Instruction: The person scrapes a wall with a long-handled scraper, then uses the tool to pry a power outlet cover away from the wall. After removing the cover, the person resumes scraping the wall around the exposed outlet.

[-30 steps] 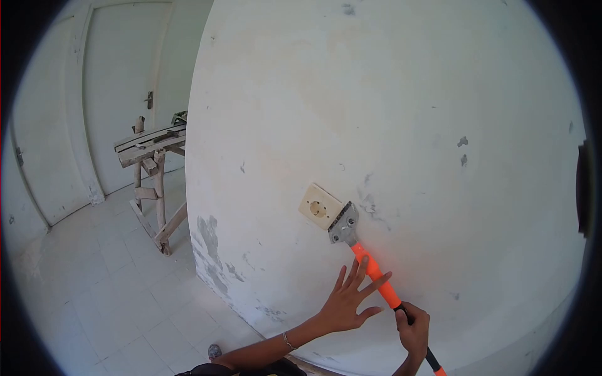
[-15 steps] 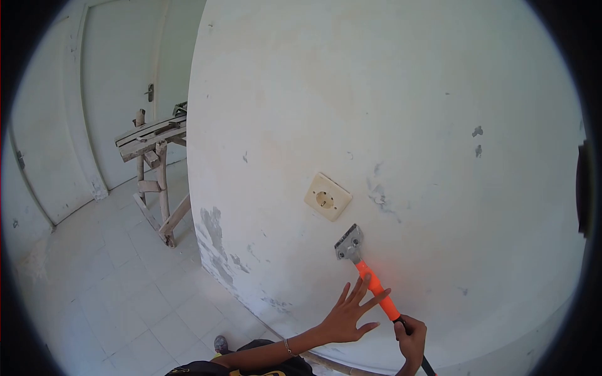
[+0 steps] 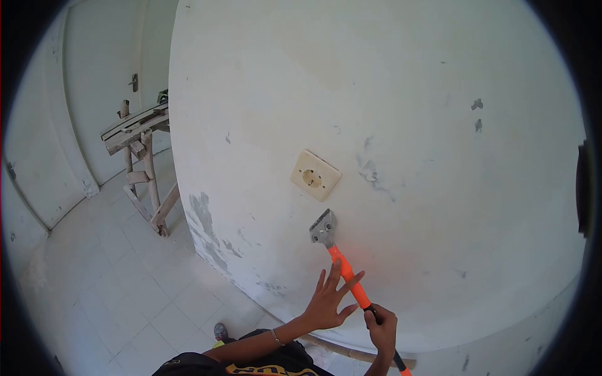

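Observation:
A long-handled scraper point(image 3: 355, 287) with an orange and black handle slants up across the white wall point(image 3: 426, 219). Its grey metal head point(image 3: 322, 228) is at the wall just below a cream power socket point(image 3: 315, 175). My right hand point(image 3: 382, 327) is wrapped round the black part of the handle. Higher up, my left hand point(image 3: 326, 306) has its fingers spread, with fingertips over or against the orange section; firm contact cannot be made out. A bracelet point(image 3: 277, 337) circles my left wrist.
Peeled grey patches point(image 3: 204, 216) mark the wall's lower left, and scuffs point(image 3: 371, 172) lie right of the socket. A rough wooden trestle point(image 3: 139, 135) stands on the tiled floor point(image 3: 135, 282) beyond the wall's edge. Doors point(image 3: 100, 81) are behind it. A dark object point(image 3: 583, 188) is at far right.
My view has shifted, so the wall and socket appear further left and higher. Relative to the socket, the scraper head has moved a little left. Both hands keep their poses.

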Demonstrator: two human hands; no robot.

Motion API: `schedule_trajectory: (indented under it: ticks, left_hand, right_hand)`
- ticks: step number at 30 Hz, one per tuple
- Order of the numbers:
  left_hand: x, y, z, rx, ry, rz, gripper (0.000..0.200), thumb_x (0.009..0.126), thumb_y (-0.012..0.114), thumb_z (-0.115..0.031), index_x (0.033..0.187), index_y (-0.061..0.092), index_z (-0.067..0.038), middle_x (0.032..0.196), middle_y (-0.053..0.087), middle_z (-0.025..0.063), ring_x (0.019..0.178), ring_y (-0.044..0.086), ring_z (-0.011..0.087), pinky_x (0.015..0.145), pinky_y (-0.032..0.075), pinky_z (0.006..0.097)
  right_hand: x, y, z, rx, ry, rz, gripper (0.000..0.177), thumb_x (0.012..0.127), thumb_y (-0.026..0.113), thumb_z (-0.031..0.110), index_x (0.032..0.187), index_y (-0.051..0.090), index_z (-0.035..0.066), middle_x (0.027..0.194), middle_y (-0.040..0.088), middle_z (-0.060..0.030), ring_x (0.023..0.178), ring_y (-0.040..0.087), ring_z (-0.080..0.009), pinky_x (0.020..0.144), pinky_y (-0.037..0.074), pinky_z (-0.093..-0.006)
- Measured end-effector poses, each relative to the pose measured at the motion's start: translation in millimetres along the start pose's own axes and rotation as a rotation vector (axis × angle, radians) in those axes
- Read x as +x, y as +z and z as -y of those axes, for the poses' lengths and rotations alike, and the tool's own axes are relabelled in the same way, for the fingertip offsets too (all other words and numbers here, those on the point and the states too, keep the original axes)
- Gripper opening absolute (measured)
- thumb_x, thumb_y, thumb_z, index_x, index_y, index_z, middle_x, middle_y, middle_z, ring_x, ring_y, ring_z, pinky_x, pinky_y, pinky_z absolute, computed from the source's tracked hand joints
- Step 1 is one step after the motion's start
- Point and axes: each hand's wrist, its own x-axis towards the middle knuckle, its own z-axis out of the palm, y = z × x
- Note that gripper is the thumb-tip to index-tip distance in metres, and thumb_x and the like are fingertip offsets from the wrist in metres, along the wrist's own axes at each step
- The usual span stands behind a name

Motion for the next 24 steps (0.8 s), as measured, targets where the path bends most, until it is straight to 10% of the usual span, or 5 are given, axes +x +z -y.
schedule_trajectory:
  ticks: [24]
  left_hand:
    - [8.0, 63.2, -30.3, -0.106, 0.236, 0.31, 0.079, 0.094, 0.059, -0.045, 0.159, 0.019, -0.024, 0.157, 0.001, 0.0359, 0.149, 0.004, 0.0476, 0.119, 0.015, 0.0541]
  right_hand:
    - [-15.8, -99.3, -47.4, -0.023, 0.014, -0.104, 0.035, 0.083, 0.07, 0.019, 0.108, 0.072, -0.005, 0.061, 0.055, 0.0006, 0.056, 0.048, -0.0077, 0.053, 0.039, -0.0253]
